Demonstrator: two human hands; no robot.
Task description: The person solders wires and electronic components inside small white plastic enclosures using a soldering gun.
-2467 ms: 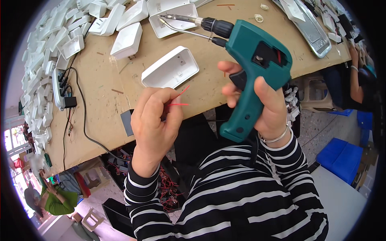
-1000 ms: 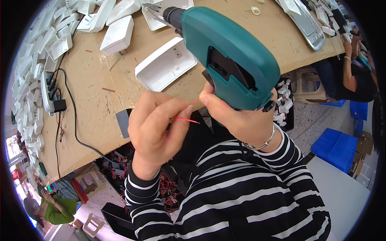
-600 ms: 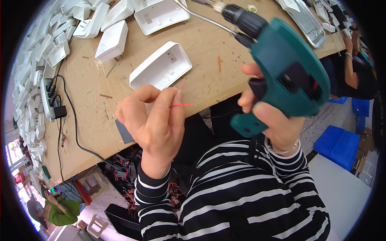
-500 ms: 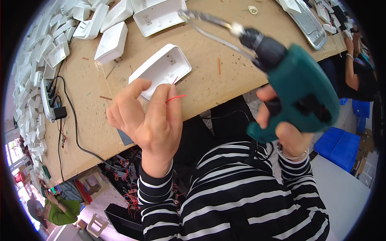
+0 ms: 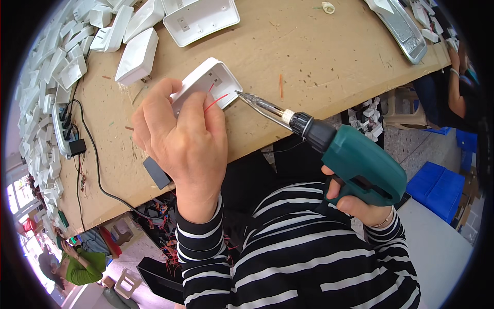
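My left hand [image 5: 181, 140] lies over a white plastic housing [image 5: 210, 85] at the table's near edge and pinches a thin red wire [image 5: 215, 102] between its fingertips. My right hand [image 5: 360, 206] grips the handle of a teal soldering gun [image 5: 355, 165] below the table edge. Its metal tip [image 5: 242, 96] points left and almost touches the end of the red wire, beside the housing's open side.
Several white plastic housings [image 5: 138, 55] lie at the back and pile along the left edge. A power strip [image 5: 66, 133] with a black cable sits at the left. A metal tray [image 5: 404, 31] is at the far right. Another person's arm [image 5: 455, 85] shows at the right.
My left hand has moved forward onto the white housing with the red wire. The teal soldering gun has swung down and right, with its tip now at the wire.
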